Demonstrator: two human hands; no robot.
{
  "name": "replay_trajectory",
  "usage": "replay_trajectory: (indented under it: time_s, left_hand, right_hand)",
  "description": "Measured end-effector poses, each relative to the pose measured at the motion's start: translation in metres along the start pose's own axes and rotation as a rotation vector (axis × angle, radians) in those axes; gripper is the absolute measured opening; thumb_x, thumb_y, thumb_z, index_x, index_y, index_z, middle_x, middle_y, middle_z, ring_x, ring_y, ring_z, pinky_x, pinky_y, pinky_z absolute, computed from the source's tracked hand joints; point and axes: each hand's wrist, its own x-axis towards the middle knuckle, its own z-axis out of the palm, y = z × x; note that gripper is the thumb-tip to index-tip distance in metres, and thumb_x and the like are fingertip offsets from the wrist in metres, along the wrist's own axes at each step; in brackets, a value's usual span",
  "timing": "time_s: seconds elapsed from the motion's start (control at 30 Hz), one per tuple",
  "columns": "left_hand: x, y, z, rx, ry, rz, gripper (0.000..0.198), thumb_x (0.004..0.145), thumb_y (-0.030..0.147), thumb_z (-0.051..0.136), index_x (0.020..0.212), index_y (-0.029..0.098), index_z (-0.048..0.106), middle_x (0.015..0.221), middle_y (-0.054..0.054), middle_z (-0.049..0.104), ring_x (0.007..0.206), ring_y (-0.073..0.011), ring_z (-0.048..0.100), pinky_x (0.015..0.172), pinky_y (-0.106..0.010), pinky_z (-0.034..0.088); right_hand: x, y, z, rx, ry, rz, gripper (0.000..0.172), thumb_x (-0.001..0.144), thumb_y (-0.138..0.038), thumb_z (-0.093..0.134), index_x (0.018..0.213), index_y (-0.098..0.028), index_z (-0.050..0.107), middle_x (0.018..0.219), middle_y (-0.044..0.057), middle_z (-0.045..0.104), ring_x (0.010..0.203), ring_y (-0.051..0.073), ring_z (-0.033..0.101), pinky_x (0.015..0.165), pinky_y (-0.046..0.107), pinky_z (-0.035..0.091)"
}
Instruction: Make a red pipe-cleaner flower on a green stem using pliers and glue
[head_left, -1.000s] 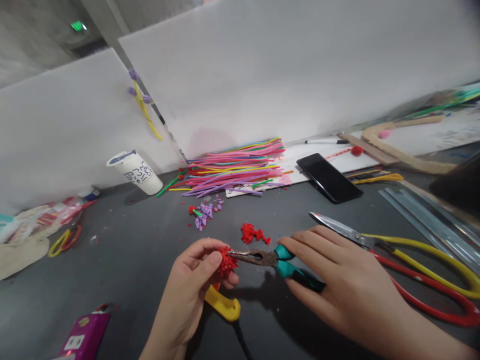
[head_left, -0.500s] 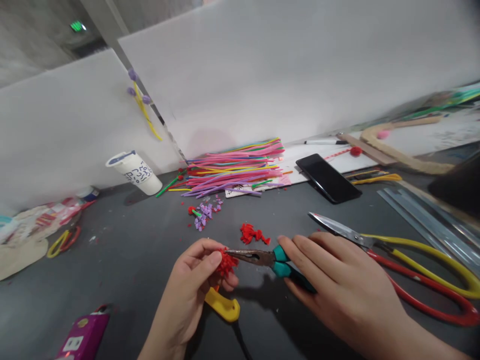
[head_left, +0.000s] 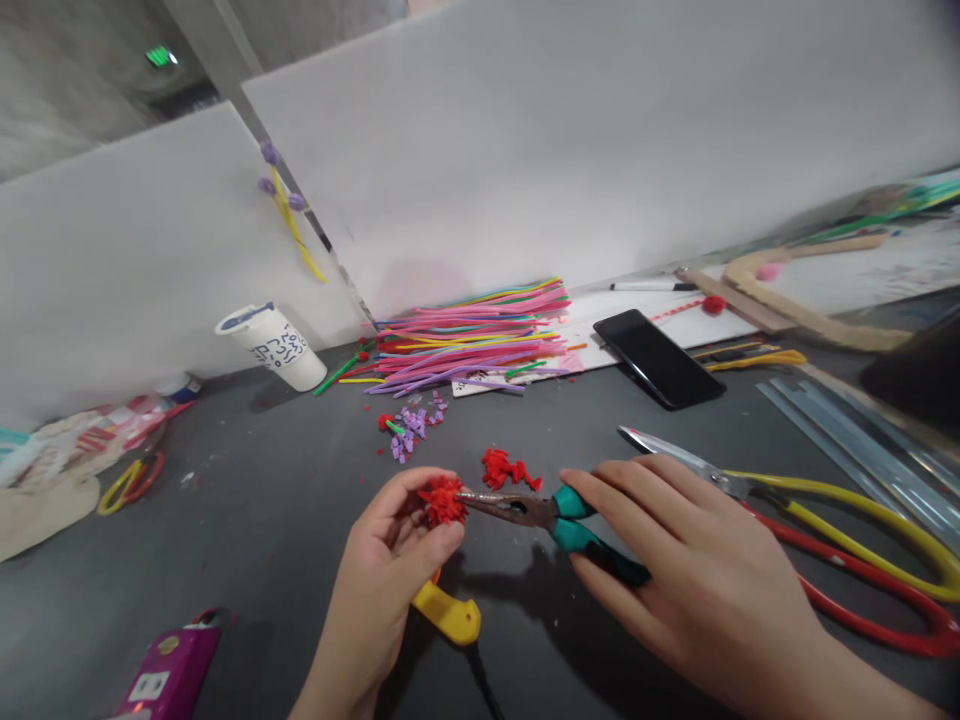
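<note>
Between the thumb and fingers of my left hand (head_left: 394,560) is a fluffy red ball (head_left: 444,501) made of many short pieces. My right hand (head_left: 690,560) grips needle-nose pliers (head_left: 517,508) with green and black handles. The tips of the pliers touch the right side of the red ball; whether they pinch a piece of it I cannot tell. Several loose red pieces (head_left: 506,467) lie on the dark table just beyond the pliers. Below my left hand rests a yellow-handled tool (head_left: 448,612) with a black cord, its front part hidden by the hand.
Large scissors (head_left: 847,515) with red and yellow handles lie by my right hand. Farther back are a black phone (head_left: 656,358), a bundle of coloured fuzzy stems (head_left: 469,340), purple cut pieces (head_left: 414,425) and a white cup (head_left: 277,345). A purple power strip (head_left: 169,670) sits front left.
My left hand has turned the red ball so more of it shows, its thumb now lower. The pliers have shifted slightly right, their handles spread a little wider.
</note>
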Motion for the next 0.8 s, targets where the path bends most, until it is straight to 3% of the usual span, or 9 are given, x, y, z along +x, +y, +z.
replay_trajectory:
  time_s: [0.3, 0.47, 0.63, 0.8]
  left_hand:
    - [-0.0026, 0.0023, 0.0038, 0.021, 0.042, 0.090, 0.024, 0.061, 0.016, 0.077, 0.084, 0.023, 0.072, 0.076, 0.001, 0.070, 0.066, -0.0120, 0.062, 0.062, -0.019, 0.049]
    - [-0.0037, 0.0018, 0.0061, 0.018, 0.072, 0.139, 0.023, 0.060, 0.015, 0.075, 0.081, 0.023, 0.072, 0.080, 0.000, 0.072, 0.073, -0.0142, 0.063, 0.065, -0.020, 0.049]
    - [-0.0040, 0.0015, 0.0035, 0.004, 0.055, 0.115, 0.022, 0.060, 0.015, 0.075, 0.081, 0.022, 0.071, 0.081, -0.001, 0.072, 0.076, -0.0152, 0.063, 0.067, -0.021, 0.048]
    - [-0.0043, 0.0029, 0.0025, -0.064, -0.027, 0.027, 0.031, 0.061, 0.025, 0.077, 0.090, 0.020, 0.069, 0.079, -0.003, 0.070, 0.067, -0.0133, 0.060, 0.060, -0.020, 0.046]
  right_hand:
    - [0.0007, -0.0006, 0.0005, 0.027, 0.013, -0.023, 0.024, 0.086, -0.021, 0.049, 0.102, -0.008, 0.062, 0.087, 0.012, 0.067, 0.077, 0.024, 0.057, 0.072, 0.038, 0.048]
    - [0.0025, -0.0020, 0.0003, 0.137, -0.018, 0.067, 0.023, 0.084, -0.019, 0.050, 0.101, -0.013, 0.063, 0.086, 0.009, 0.067, 0.074, 0.020, 0.059, 0.067, 0.033, 0.051]
    - [0.0025, -0.0017, 0.0003, 0.190, -0.038, 0.105, 0.022, 0.082, -0.018, 0.050, 0.099, -0.014, 0.064, 0.082, 0.007, 0.067, 0.071, 0.020, 0.059, 0.065, 0.033, 0.052]
    - [-0.0001, -0.0017, 0.0021, 0.079, 0.007, 0.030, 0.023, 0.084, -0.020, 0.050, 0.100, -0.011, 0.064, 0.084, 0.010, 0.068, 0.073, 0.021, 0.058, 0.067, 0.036, 0.051]
